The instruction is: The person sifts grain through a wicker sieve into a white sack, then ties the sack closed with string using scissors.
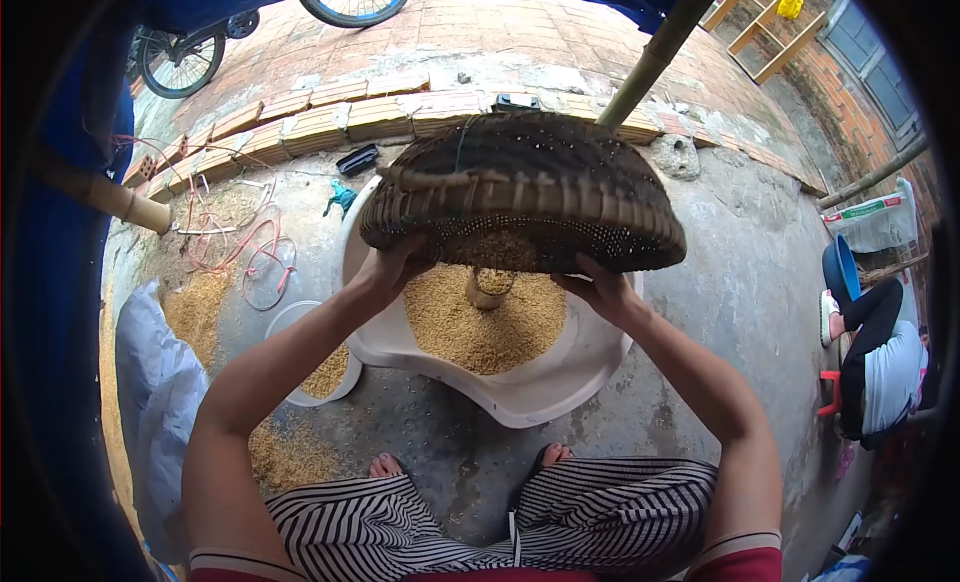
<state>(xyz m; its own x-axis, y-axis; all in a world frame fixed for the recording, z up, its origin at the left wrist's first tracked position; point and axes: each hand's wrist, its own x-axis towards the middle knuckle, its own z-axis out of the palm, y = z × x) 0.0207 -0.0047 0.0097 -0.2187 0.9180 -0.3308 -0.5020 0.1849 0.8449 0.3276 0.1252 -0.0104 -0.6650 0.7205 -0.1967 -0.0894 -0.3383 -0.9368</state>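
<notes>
A basket [530, 172] is grasped by the left hand [396, 270] at eight o'clock and the right hand [603, 290] at five, held tilted over a white tub [575, 374]. Grain [450, 322] and a cup [487, 291] are contained beneath; a bowl [349, 382] is placed at nine.

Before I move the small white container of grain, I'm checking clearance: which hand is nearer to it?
Left. The left hand, on the basket, is up and right of the container in the picture; the right hand is farther right, over the tub.
</notes>
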